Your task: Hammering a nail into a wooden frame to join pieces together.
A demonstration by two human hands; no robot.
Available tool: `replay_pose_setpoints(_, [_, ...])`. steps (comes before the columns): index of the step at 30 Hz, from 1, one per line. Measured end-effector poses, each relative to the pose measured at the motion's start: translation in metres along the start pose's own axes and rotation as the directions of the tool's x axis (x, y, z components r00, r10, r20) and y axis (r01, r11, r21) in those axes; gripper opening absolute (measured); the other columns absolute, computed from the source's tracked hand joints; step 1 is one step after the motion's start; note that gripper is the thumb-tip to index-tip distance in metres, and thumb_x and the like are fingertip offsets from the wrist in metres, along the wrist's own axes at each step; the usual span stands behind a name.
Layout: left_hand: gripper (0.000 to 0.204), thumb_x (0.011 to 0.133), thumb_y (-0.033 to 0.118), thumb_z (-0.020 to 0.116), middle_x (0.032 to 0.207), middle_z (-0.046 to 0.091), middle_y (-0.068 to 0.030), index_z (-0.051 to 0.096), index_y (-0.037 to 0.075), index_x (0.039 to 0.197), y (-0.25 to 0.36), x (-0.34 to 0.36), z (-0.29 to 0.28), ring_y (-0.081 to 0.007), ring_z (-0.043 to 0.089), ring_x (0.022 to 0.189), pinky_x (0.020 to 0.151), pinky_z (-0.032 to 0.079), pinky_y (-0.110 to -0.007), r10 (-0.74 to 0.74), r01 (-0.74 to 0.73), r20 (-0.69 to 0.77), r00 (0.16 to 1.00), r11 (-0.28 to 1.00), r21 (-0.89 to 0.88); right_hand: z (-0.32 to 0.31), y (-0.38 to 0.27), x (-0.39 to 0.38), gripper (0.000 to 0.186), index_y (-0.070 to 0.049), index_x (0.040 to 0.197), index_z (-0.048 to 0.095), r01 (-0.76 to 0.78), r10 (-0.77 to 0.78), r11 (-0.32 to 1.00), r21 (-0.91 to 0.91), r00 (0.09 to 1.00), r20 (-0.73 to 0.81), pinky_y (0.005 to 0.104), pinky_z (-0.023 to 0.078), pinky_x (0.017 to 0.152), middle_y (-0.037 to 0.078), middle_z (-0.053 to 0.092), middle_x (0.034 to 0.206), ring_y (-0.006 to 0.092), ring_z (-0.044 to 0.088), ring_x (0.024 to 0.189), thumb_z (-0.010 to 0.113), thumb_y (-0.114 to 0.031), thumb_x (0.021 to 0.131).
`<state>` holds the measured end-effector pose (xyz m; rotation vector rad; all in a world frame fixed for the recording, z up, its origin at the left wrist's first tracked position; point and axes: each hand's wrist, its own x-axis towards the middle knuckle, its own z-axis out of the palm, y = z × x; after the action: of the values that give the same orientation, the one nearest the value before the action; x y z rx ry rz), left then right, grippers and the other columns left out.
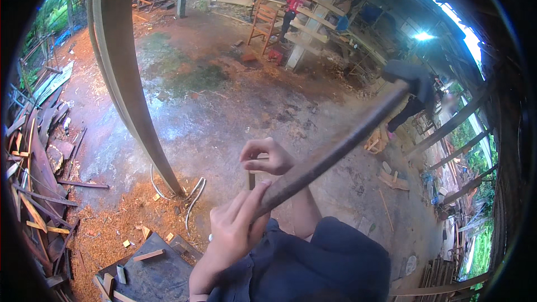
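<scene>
My left hand (235, 221) is closed around the lower part of a long round handle. This handle belongs to a hammer (335, 142) that slants up to the right, close to my view, its dark, blurred head (411, 75) at the upper right. Beyond it, my right hand (269, 156) is closed, its fingers curled toward the thumb. A narrow brown piece (251, 180) shows just under those fingers, partly behind my left hand. What the right hand grips cannot be made out. The hammer handle passes in front of my right forearm.
A tall wooden post (126, 67) stands left, with pale cable (194, 201) near its foot. Sawdust (112, 235), a dark board (162, 271) and scrap wood (36, 190) lie at left. A wooden chair (263, 25) and a person in red (293, 5) are farther back.
</scene>
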<state>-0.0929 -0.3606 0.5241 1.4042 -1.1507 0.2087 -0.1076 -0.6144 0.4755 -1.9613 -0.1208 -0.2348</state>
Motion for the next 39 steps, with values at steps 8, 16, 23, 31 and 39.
replay_pose_setpoints(8, [0.058,0.084,0.004,0.081,0.089,0.061,0.0002,0.076,0.020,0.139,-0.001,0.008,0.021,-0.0100,0.052,0.060,0.051,0.037,-0.024,0.477,-0.383,-0.030,0.879,0.740,0.553,0.039,0.025,0.015,0.048,-0.004,0.100,0.078,-0.100,0.125,0.883,-0.460,0.992,0.024,0.0474,0.059,0.076,0.021,0.078,0.092,0.0404,0.076,0.084,0.076,-0.052,0.094])
replay_pose_setpoints(16, [0.023,0.094,0.021,0.087,0.071,0.055,-0.0005,0.074,0.004,0.102,-0.004,0.010,0.035,-0.0145,0.055,0.057,0.051,0.041,-0.030,0.462,-0.307,-0.126,0.878,0.745,0.592,0.079,0.038,0.027,0.050,-0.007,0.104,0.078,-0.154,0.276,0.896,-0.415,0.928,0.251,0.0468,0.058,0.080,0.018,0.079,0.097,0.0391,0.075,0.089,0.075,-0.056,0.093])
replay_pose_setpoints(23, [0.042,0.100,0.025,0.081,0.062,0.041,0.0001,0.056,0.007,0.071,0.020,0.019,0.037,-0.0140,0.045,0.051,0.049,0.034,-0.029,0.516,-0.426,-0.089,0.852,0.782,0.455,0.119,0.042,0.039,0.049,-0.010,0.103,0.078,0.036,0.202,0.827,-0.561,0.912,0.356,0.0480,0.058,0.079,0.015,0.079,0.095,0.0369,0.076,0.089,0.075,-0.058,0.093])
replay_pose_setpoints(31, [0.025,0.091,0.014,0.084,0.063,0.052,-0.0039,0.062,0.008,0.082,0.023,0.002,0.043,-0.0200,0.056,0.053,0.051,0.042,-0.032,0.249,-0.257,0.106,0.963,0.964,0.065,0.151,0.020,0.046,0.048,-0.013,0.100,0.077,0.143,0.206,0.793,-0.593,0.853,0.480,0.0489,0.057,0.077,0.013,0.079,0.092,0.0356,0.076,0.089,0.074,-0.060,0.092])
replay_pose_setpoints(39, [0.018,0.099,0.017,0.078,0.075,0.069,-0.0062,0.071,0.003,0.107,0.045,0.019,0.021,-0.0106,0.068,0.066,0.055,0.049,-0.029,-0.196,0.704,0.774,0.603,0.588,-0.398,0.160,0.026,0.042,0.048,-0.008,0.097,0.078,0.196,0.102,0.802,-0.564,0.886,0.452,0.0490,0.057,0.071,0.016,0.077,0.088,0.0370,0.075,0.082,0.076,-0.056,0.089])
